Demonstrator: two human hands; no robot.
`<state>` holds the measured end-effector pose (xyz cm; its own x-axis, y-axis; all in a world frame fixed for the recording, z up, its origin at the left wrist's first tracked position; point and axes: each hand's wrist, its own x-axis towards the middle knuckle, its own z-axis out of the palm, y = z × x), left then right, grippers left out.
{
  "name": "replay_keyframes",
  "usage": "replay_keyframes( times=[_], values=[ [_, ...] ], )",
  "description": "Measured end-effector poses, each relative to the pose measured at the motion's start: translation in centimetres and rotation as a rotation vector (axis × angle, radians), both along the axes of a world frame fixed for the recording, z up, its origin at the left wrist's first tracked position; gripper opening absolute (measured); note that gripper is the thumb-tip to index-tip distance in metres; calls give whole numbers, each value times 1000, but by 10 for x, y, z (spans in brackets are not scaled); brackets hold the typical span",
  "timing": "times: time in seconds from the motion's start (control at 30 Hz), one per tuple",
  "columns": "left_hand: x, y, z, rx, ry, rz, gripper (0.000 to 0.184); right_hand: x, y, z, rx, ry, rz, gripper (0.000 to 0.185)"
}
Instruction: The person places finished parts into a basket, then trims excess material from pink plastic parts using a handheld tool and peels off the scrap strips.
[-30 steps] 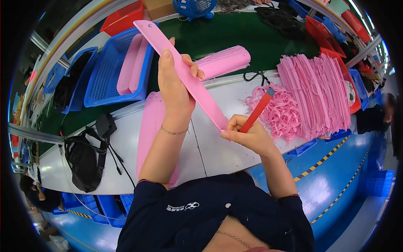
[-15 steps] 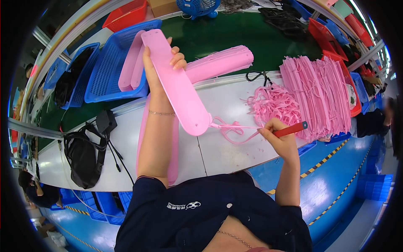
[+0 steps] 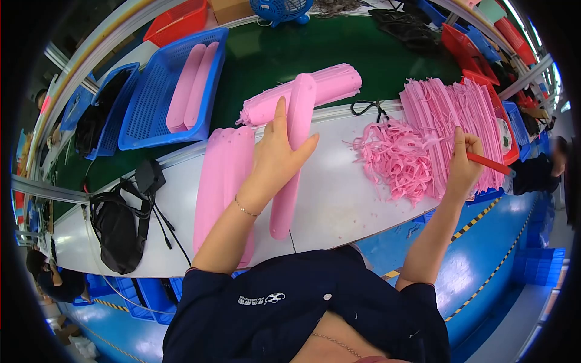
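Note:
My left hand (image 3: pixel 279 154) has its fingers spread over a long, round-ended pink strip (image 3: pixel 290 193), which slants across the front of the table. The thumb crosses over the strip's face. To its left lie several pink strips (image 3: pixel 221 175) side by side. A rolled pink bundle (image 3: pixel 339 83) is behind the hand. My right hand (image 3: pixel 465 166) is closed on a slim red-handled tool (image 3: pixel 489 163); the working end is hidden. That hand is at the front of a stack of frayed pink pieces (image 3: pixel 433 127), beside a heap of curly pink trimmings (image 3: pixel 393 157).
A blue basket (image 3: pixel 136 121) with two pink strips stands at the back left. A black bag (image 3: pixel 118 227) and a black adapter (image 3: pixel 150 176) with cables lie at the left. A blue fan (image 3: pixel 281 9) and red bins are at the back. People are at both sides.
My left hand has lowered the strip and spread its fingers. My right hand has moved right and up with the tool; the thin offcut it pulled is away from the strip's end.

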<state>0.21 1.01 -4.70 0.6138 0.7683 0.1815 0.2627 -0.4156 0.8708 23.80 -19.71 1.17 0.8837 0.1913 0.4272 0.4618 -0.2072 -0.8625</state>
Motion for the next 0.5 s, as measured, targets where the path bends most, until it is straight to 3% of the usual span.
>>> replay_keyframes(
  times=[0.03,0.07,0.13,0.17,0.23,0.37,0.43,0.5],
  values=[
    [-8,0,-8,401,121,71,88,25,-8,-18,-116,-35,11,23],
    [-16,-2,-4,404,121,71,88,34,-14,-33,-113,-35,11,23],
    [-29,-6,9,207,629,77,91,42,-19,-54,-566,-24,10,29],
    [-34,-5,6,208,622,89,91,40,-18,-60,-562,-34,17,29],
    [-44,-2,-11,227,797,67,88,24,-12,-68,-372,256,235,38],
    [-61,-2,-29,280,734,214,85,12,-2,-61,-365,285,228,36],
    [-69,-3,-30,291,833,250,78,11,2,-55,-119,422,350,33],
    [-78,-2,-23,380,850,270,73,14,5,-59,-133,389,338,31]
  ],
)
